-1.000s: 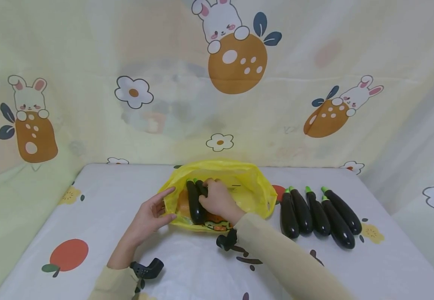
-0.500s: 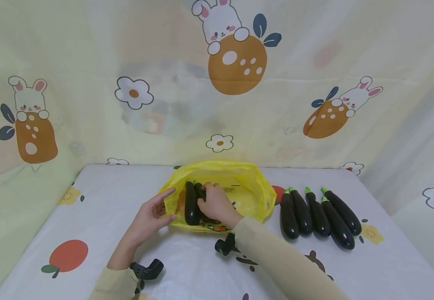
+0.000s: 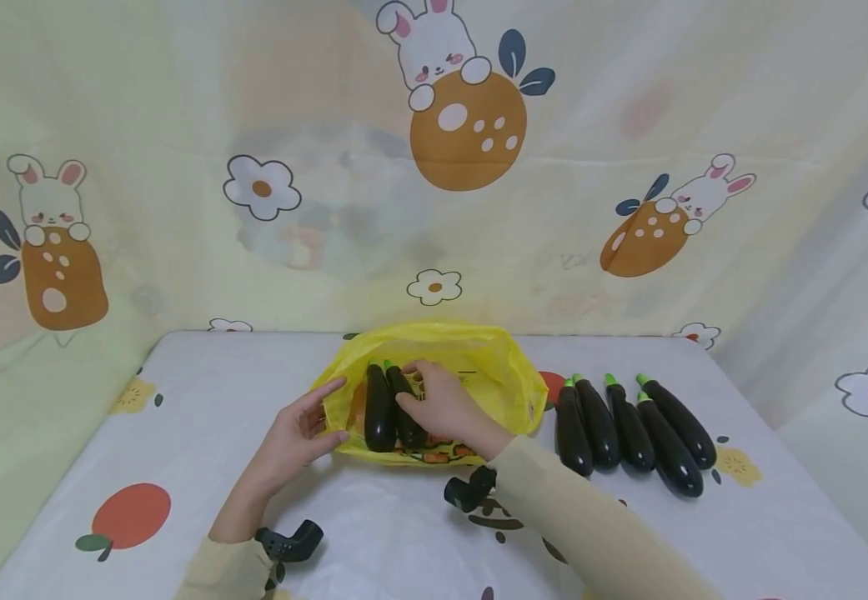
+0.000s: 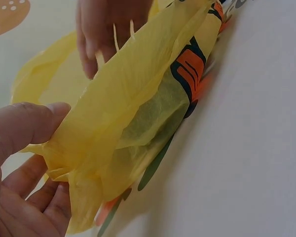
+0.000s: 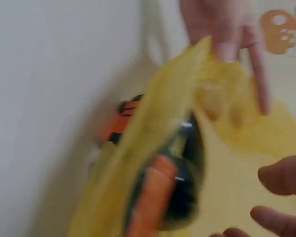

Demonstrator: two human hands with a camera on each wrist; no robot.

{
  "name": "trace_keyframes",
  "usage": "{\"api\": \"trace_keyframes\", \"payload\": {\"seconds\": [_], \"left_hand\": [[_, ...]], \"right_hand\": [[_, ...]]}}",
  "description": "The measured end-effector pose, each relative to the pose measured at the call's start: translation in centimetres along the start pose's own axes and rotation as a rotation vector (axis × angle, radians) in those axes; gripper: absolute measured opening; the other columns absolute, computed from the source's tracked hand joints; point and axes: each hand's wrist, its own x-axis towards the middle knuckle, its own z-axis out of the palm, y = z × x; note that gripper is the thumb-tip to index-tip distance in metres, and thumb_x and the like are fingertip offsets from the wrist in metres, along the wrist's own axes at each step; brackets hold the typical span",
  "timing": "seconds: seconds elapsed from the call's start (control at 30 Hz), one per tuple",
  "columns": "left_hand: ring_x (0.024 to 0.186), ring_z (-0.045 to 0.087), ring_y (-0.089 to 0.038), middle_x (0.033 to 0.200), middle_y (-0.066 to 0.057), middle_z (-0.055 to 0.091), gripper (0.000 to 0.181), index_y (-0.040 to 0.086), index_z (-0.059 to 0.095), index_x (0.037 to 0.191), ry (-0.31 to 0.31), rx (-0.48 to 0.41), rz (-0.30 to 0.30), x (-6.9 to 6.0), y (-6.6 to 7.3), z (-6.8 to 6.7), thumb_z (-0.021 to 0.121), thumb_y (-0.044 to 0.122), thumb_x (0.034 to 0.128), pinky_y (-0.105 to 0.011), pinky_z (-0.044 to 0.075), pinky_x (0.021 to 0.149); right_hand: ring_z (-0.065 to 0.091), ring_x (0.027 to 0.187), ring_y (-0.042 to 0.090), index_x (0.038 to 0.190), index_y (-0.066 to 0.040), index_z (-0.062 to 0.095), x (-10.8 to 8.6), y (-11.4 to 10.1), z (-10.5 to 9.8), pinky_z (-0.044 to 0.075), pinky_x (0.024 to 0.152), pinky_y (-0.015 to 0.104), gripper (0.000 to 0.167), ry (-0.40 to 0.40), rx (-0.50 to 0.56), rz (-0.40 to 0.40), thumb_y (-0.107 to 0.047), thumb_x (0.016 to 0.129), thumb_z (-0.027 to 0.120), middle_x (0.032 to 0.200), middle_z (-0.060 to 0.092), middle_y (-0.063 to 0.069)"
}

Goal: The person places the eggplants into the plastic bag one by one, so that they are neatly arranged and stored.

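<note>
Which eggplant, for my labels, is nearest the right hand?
The right eggplant in the yellow bag; its left neighbour is farther, the other five lie outside.

Bunny-print cloth [image 3: 358, 242] round a table [image 3: 396, 525] shows a screened-off booth.

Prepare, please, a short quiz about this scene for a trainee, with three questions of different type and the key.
1. Multiple choice: From the person's side, where do the five loose eggplants lie in relation to the yellow plastic bag?
a) to its left
b) to its right
c) inside it

2. True or false: The left hand is gripping an eggplant.

3. Counting: How many eggplants show inside the bag, next to the right hand?

Key:
1: b.
2: False; the left hand is at the bag's edge.
3: Two, lying side by side.
</note>
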Motion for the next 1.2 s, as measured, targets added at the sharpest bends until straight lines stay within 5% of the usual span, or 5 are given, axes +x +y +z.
{"api": "trace_keyframes", "payload": {"seconds": [0.47, 0.63, 0.77, 0.93, 1.2], "left_hand": [[0.146, 0.044, -0.039, 0.163, -0.018, 0.036, 0.075, 0.009, 0.041, 0.156, -0.003, 0.014, 0.006, -0.3, -0.2, -0.1, 0.072, -0.003, 0.0888, -0.047, 0.042, 0.118], [0.147, 0.043, -0.039, 0.164, -0.018, 0.036, 0.075, 0.010, 0.041, 0.156, -0.001, 0.016, 0.011, -0.3, -0.1, -0.1, 0.072, -0.003, 0.0888, -0.047, 0.042, 0.118], [0.147, 0.042, -0.039, 0.164, -0.017, 0.036, 0.075, 0.010, 0.041, 0.156, -0.002, 0.011, 0.010, -0.2, -0.1, -0.1, 0.072, -0.003, 0.0887, -0.047, 0.041, 0.118], [0.147, 0.042, -0.040, 0.164, -0.018, 0.035, 0.075, 0.009, 0.041, 0.156, -0.008, 0.003, 0.012, -0.2, -0.1, -0.1, 0.072, -0.004, 0.0887, -0.047, 0.041, 0.118], [0.146, 0.044, -0.039, 0.163, -0.018, 0.037, 0.075, 0.010, 0.041, 0.156, -0.005, 0.012, 0.002, -0.1, -0.1, -0.1, 0.072, -0.004, 0.0885, -0.045, 0.042, 0.117]], "right_hand": [[0.066, 0.117, 0.031, 0.136, -0.002, 0.057, -7.9, 5.7, -8.5, 0.059, 0.096, 0.024, 0.036, 0.078, 0.243, -0.176, -0.011, 0.101, 0.062, 0.135, 0.061, 0.017], [0.064, 0.113, 0.007, 0.141, -0.003, 0.054, -10.4, 9.4, -13.1, 0.054, 0.089, 0.008, 0.039, 0.206, 0.201, -0.086, -0.018, 0.105, 0.057, 0.139, 0.059, 0.017], [0.060, 0.104, -0.016, 0.141, -0.004, 0.053, -12.0, 13.2, -16.7, 0.052, 0.085, 0.004, 0.039, 0.312, 0.148, -0.046, -0.021, 0.106, 0.055, 0.133, 0.062, -0.008], [0.060, 0.097, -0.018, 0.141, -0.012, 0.053, -13.9, 18.1, -20.3, 0.050, 0.080, 0.001, 0.035, 0.367, 0.126, -0.016, -0.018, 0.107, 0.052, 0.120, 0.053, -0.035], [0.052, 0.093, -0.023, 0.149, -0.005, 0.046, -14.9, 24.0, -22.3, 0.048, 0.074, 0.003, 0.049, 0.356, 0.043, 0.152, -0.031, 0.108, 0.051, 0.123, 0.052, -0.026]]}}
